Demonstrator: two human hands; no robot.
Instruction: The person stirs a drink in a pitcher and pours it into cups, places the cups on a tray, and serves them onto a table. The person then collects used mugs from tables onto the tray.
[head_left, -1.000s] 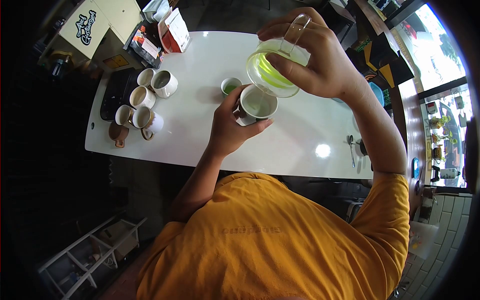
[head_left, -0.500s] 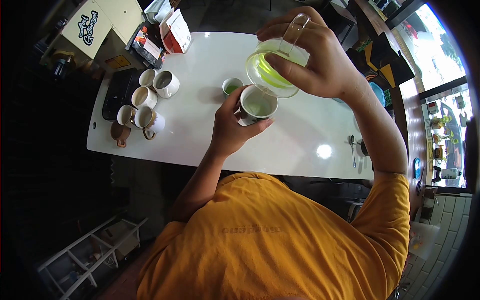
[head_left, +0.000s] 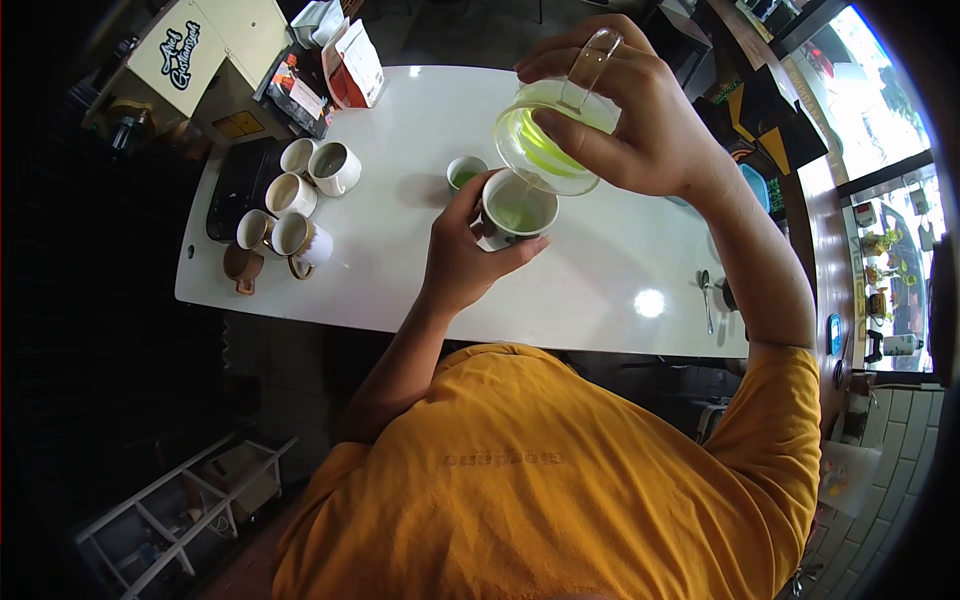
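My right hand [head_left: 640, 120] is closed around a clear glass pitcher [head_left: 515, 150] with a glass handle. The pitcher is tipped and holds bright yellow-green liquid. Its rim hangs over a white cup [head_left: 543, 212], and a thin stream seems to run down into it. Fingers of my left hand [head_left: 468, 250] wrap round that cup's side and keep it nearly upright. Pale green liquid shows inside. Just behind my left hand stands a smaller cup [head_left: 466, 162], also with green liquid in it, touched by neither hand.
Several mugs [head_left: 335, 168] cluster at the left of the white table [head_left: 420, 290], beside a black tray [head_left: 235, 195]. Bags [head_left: 352, 65] stand at the back left. A spoon [head_left: 707, 300] lies near the right edge. A wooden counter [head_left: 815, 230] runs along the window.
Both hands keep nearly the same pose, the pitcher still tipped over the cup. The liquid in the held cup looks slightly greener and fuller.
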